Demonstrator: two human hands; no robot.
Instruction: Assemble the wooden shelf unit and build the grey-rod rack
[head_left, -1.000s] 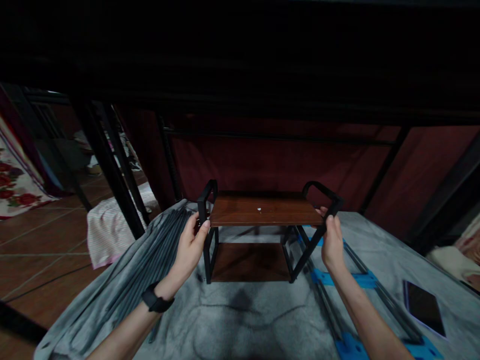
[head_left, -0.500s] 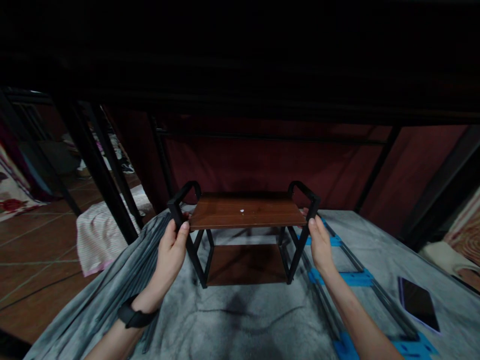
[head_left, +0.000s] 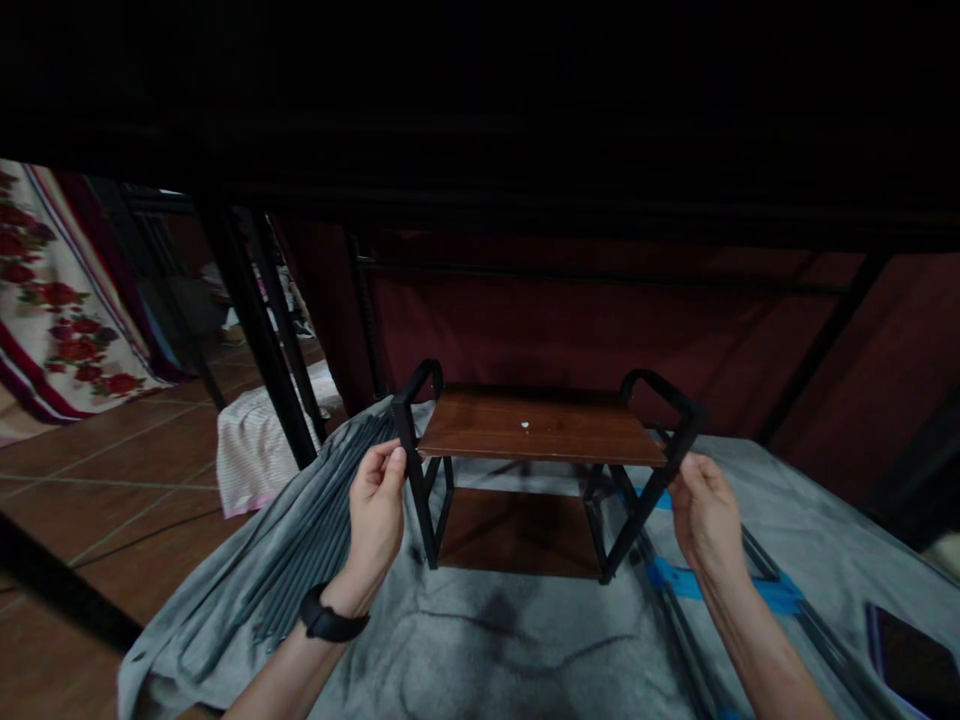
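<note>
Two-tier rack (head_left: 544,425): standing mid-scene on grey blanket (head_left: 517,625); both brown boards (head_left: 517,535) already bridging black sides, fastening unclear. Left hand (head_left: 377,508): pinching left side (head_left: 421,505). Right hand (head_left: 706,510): touching right side (head_left: 643,510), grip partly hidden. Lying apart, unjoined: grey rods (head_left: 319,540), left; blue-jointed frame (head_left: 780,592), right.

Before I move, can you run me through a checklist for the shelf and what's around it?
1. Two-tier shelf with brown wood-look boards and black frame: upright, ok.
2. Left hand and right hand at opposite sides of it: ok.
3. Firm grip from both: cannot tell.
4. Space to its right: not ok, blue plastic and dark-tube rack lies close.
5. Flat rectangular dark-screened phone: apart from the shelf, ok.
</note>
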